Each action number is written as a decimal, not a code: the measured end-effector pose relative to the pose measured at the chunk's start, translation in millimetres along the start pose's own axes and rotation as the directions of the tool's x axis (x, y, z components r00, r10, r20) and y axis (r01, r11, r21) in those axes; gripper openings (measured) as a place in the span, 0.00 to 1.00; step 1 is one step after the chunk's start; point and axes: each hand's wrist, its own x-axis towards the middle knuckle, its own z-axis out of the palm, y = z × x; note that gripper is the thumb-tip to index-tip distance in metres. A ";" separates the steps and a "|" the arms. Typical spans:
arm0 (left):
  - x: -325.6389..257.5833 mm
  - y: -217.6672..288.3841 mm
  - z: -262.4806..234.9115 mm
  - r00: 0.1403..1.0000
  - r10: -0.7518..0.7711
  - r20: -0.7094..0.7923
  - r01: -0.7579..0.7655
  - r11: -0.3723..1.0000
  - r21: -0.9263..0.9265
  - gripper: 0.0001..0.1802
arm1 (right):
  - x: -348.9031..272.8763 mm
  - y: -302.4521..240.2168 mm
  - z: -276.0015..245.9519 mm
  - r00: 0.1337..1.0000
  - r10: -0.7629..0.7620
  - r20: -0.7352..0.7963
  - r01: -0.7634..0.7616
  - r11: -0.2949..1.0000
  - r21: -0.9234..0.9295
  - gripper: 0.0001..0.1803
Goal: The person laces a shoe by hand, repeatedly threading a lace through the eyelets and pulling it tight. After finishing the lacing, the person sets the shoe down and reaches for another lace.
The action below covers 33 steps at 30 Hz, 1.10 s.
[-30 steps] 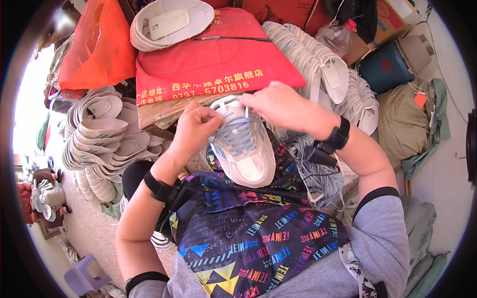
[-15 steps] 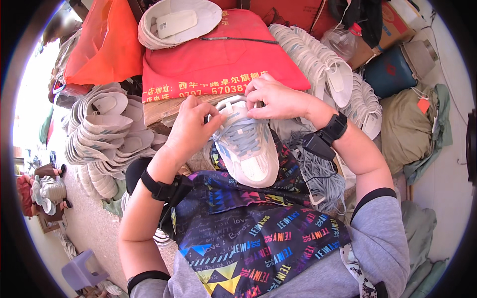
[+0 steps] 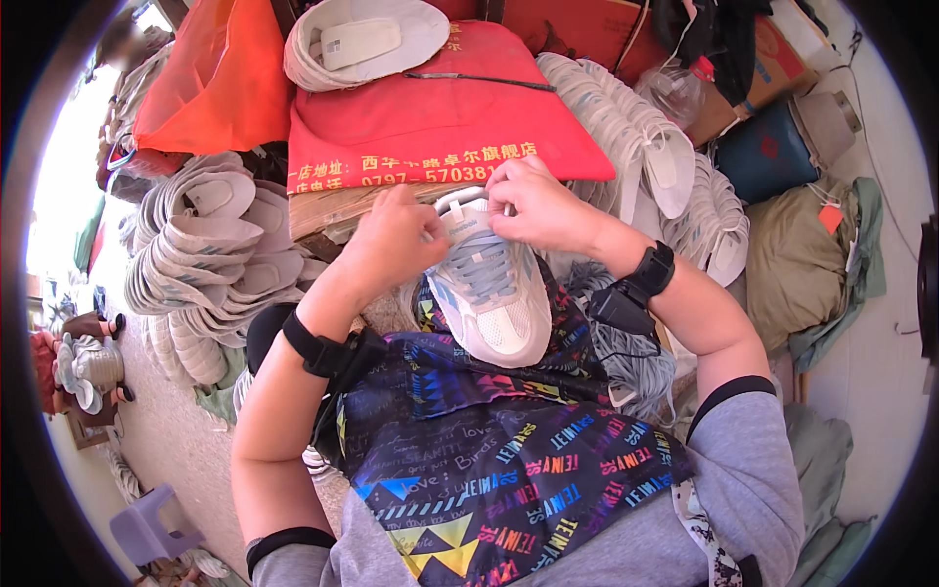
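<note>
A white sneaker (image 3: 504, 328) with a mesh toe rests on my patterned apron (image 3: 489, 460), toe toward me. Light-blue shoelaces (image 3: 482, 269) criss-cross its front below the tongue (image 3: 464, 223). On the left side of the shoe's opening, my left hand (image 3: 396, 235) is closed, fingertips pressed together by the upper eyelets. My right hand (image 3: 541, 203) pinches at the opposite side, thumb and fingers beside the tongue. What either fingertip grip holds is too small or hidden to make out.
Stacked shoe uppers (image 3: 196, 235) lie at left, more uppers (image 3: 626, 127) at right. Ahead is a red cloth (image 3: 440, 127) over a wooden board (image 3: 337, 210), with insole-lined uppers (image 3: 367, 44) on it. A bundle of blue-grey laces (image 3: 636, 367) hangs right of the sneaker.
My left hand's finger and thumb, spread a little before, have come together and shifted slightly right. My right hand has lowered a little beside the tongue. The sneaker stays in place.
</note>
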 end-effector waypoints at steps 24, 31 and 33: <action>-62.3 -12.0 47.8 0.932 -0.332 -0.143 0.199 0.801 -0.564 0.05 | -25.3 -7.7 -6.6 0.930 0.201 -0.308 -0.129 0.962 0.241 0.10; -63.2 -16.6 49.3 0.917 -0.230 0.327 0.355 0.090 -0.931 0.09 | -40.5 0.4 -10.1 0.774 0.363 0.519 -0.626 0.315 0.713 0.09; -55.7 -4.3 50.6 0.942 -0.294 0.164 0.239 0.244 -0.940 0.10 | -40.2 -7.1 -9.8 0.799 0.334 0.500 -0.593 0.301 0.747 0.09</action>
